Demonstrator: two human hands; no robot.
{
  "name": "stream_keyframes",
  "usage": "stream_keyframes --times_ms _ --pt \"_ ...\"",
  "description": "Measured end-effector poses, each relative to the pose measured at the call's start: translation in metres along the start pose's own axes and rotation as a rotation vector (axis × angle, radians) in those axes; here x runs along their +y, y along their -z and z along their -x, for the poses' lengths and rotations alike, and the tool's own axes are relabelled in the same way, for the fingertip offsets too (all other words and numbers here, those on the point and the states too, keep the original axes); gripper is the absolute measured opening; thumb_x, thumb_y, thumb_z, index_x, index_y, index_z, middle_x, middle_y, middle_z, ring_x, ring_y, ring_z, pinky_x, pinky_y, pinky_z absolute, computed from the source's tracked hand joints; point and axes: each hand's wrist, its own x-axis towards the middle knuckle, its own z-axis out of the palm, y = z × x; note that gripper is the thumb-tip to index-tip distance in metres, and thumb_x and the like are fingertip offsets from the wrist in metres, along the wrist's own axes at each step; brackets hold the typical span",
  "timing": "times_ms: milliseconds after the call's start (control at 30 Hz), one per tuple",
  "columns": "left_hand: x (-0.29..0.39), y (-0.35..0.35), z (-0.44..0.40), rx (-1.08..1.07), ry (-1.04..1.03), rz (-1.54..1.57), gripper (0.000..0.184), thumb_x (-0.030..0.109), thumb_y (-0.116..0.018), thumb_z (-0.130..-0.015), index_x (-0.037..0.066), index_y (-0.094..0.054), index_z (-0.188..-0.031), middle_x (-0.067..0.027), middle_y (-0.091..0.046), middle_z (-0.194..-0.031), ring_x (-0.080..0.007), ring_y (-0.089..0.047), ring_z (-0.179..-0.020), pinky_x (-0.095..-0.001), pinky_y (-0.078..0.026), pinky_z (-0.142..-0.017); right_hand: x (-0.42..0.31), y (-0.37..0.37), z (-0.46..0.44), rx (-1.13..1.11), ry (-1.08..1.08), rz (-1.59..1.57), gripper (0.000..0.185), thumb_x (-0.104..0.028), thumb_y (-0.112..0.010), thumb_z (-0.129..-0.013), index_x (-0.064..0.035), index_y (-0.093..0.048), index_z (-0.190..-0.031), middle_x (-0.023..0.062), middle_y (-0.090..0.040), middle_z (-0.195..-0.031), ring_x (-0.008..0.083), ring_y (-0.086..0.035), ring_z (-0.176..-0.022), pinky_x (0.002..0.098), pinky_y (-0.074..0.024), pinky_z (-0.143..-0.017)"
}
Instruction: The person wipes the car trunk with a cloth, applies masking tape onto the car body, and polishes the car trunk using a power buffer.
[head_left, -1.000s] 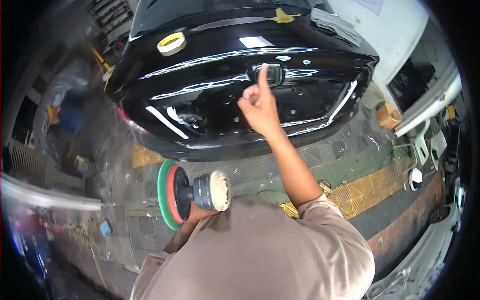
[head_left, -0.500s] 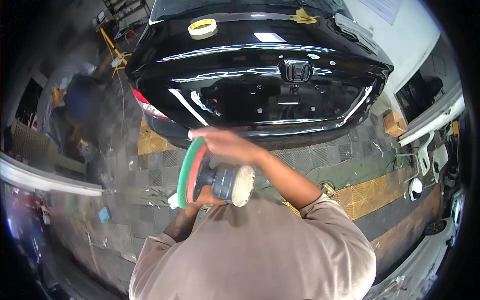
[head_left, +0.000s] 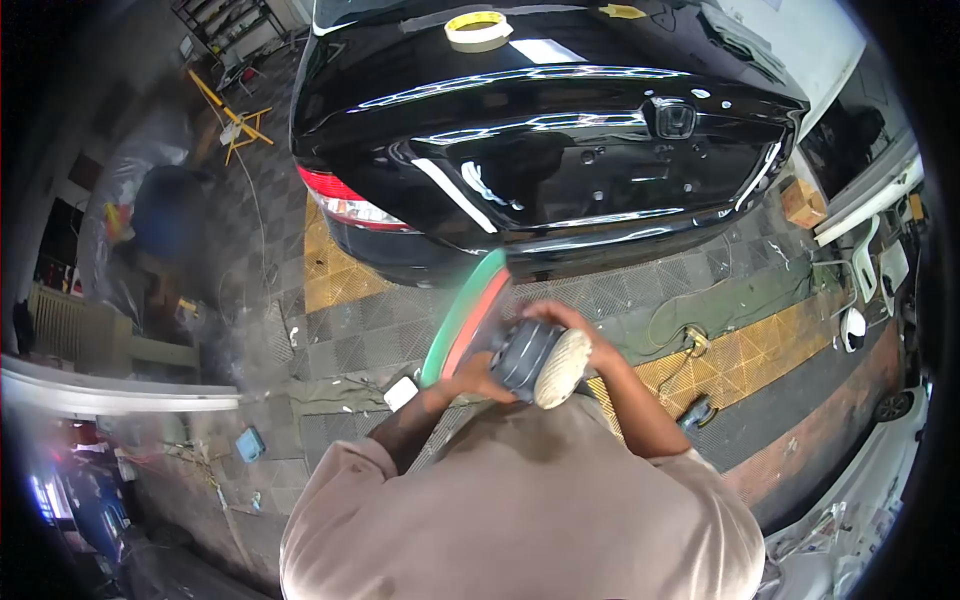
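A disc sander is held in front of my chest, tilted so that its wide green disc with a red layer behind it faces up and left. Its body is dark, and the end towards me has a cream, textured round cap. My left hand is closed round the body close to the disc. On the far right side of the body, my right hand curls its fingers over it. Beyond the tool stands the rear of a black car, whose bumper the disc appears apart from.
A roll of masking tape and a yellow cloth lie on the trunk lid. Left stands a yellow stand. A cardboard box, white chair and green sheet are to the right.
My right hand has moved from the disc's upper edge down to the sander's body. The sander has shifted right in view. The car also appears further right as the view turned.
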Motion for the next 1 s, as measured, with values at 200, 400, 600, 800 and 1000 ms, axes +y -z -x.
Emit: stream_keyframes --times_ms 200,400,600,800,1000 --pt "0.004 -0.018 -0.067 0.017 -0.270 0.217 0.074 0.016 -0.085 -0.063 0.001 -0.054 -0.128 -0.0093 -0.062 -0.119 -0.0208 -0.056 -0.113 -0.0363 -0.044 -0.100 0.025 -0.035 0.076 0.244 -0.123 0.060 0.055 -0.016 -0.083 -0.073 0.0017 -0.058 -0.119 0.0129 -0.062 -0.119 0.0221 -0.060 -0.110 0.0358 -0.0464 -0.098" --pt "-0.029 -0.028 -0.107 0.077 -0.156 0.321 0.089 0.009 -0.088 -0.065 0.002 -0.041 -0.141 -0.0123 -0.051 -0.136 -0.0238 -0.045 -0.130 -0.0397 -0.037 -0.109 0.068 -0.009 0.083 0.420 -0.173 0.336 0.035 -0.008 -0.081 -0.074 0.0022 -0.065 -0.103 0.0086 -0.071 -0.093 0.0165 -0.066 -0.086 0.0319 -0.0527 -0.078" --pt "-0.058 -0.026 -0.120 0.252 -0.066 0.474 0.073 0.008 -0.085 -0.069 0.003 -0.050 -0.134 -0.0095 -0.058 -0.127 -0.0199 -0.053 -0.120 -0.0387 -0.042 -0.104 0.093 0.007 0.072 0.417 -0.152 0.330 0.030 -0.012 -0.080 -0.072 0.0011 -0.067 -0.095 0.0088 -0.071 -0.087 0.0152 -0.065 -0.079 0.0328 -0.0523 -0.069" --pt "-0.065 0.008 -0.127 0.267 -0.209 0.549 0.073 0.005 -0.083 -0.069 0.005 -0.048 -0.133 -0.0082 -0.059 -0.122 -0.0214 -0.053 -0.119 -0.0399 -0.042 -0.104 0.088 0.018 0.038 0.462 -0.186 0.366 0.033 -0.018 -0.081 -0.070 0.0012 -0.068 -0.094 0.0114 -0.071 -0.085 0.0165 -0.066 -0.077 0.0342 -0.0526 -0.069" --pt "-0.068 0.031 -0.130 0.213 -0.215 0.593 0.075 0.005 -0.084 -0.068 0.005 -0.047 -0.133 -0.0093 -0.058 -0.121 -0.0223 -0.054 -0.118 -0.0411 -0.043 -0.104 0.100 0.018 0.016 0.534 -0.225 0.448 0.038 -0.020 -0.082 -0.070 0.0014 -0.067 -0.098 0.0141 -0.072 -0.087 0.0187 -0.069 -0.082 0.0353 -0.0527 -0.071"
